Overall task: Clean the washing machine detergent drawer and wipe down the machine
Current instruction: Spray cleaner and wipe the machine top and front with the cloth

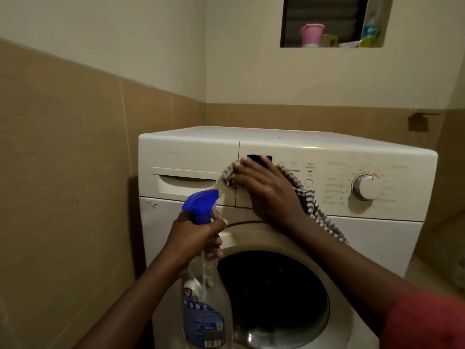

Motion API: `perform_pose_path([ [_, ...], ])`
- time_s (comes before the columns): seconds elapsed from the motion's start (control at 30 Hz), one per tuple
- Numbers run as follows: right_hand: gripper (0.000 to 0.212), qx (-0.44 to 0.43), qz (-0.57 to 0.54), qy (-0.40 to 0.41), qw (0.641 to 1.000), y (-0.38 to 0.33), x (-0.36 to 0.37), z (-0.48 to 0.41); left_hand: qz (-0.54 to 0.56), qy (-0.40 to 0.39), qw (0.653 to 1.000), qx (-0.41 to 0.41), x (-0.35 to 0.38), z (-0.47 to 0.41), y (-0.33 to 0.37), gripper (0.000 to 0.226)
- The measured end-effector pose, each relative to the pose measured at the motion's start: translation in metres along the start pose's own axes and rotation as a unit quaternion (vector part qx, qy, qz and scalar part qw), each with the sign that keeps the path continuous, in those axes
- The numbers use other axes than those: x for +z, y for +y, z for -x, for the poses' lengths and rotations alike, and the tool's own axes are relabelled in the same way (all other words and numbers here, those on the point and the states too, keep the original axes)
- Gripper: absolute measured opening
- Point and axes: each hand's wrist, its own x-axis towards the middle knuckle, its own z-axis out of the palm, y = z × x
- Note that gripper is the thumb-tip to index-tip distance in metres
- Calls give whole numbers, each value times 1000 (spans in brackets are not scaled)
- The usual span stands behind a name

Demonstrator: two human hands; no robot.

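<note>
Right hand (264, 190) flat on striped cloth (305, 195) against washing machine (327, 149) panel (left hand (195, 235) gripping spray bottle (202, 285))

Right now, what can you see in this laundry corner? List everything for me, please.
washing machine: one, white, front-loading, in the tiled corner
detergent drawer: one, white, top left of the machine front, closed
program dial: one, white, right side of the control panel
door: one, round, dark glass, lower front
spray bottle: one, clear with blue trigger head, held in front of the machine
cloth: one, black-and-white checked, pressed on the control panel
pink pot: one, in the wall niche above
plastic bottle: one, clear with blue label, niche's right end
left hand: grips the spray bottle
right hand: flat on the cloth
</note>
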Motion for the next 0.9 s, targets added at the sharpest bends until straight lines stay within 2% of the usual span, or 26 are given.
perform_pose_path([
  [0.13,40,97,12,37,994,-2,2,-49,-6,11,1000,-18,-10,4,-6,23],
  [0.23,43,119,-2,56,991,-4,7,-34,-20,6,1000,-9,-11,5,1,16],
  [0.43,47,251,-85,148,953,-11,4,-4,-48,22,998,37,-4,-16,41,21],
  [0.57,44,245,-81,149,955,-13,3,-2,-59,26,996,58,2,-18,53,23],
  [0.73,48,198,25,71,977,-17,8,-7,-21,39,999,15,-13,-12,39,20],
  [0.9,49,132,38,13,990,-25,19,-41,-43,76,996,31,-26,-12,31,15],
])
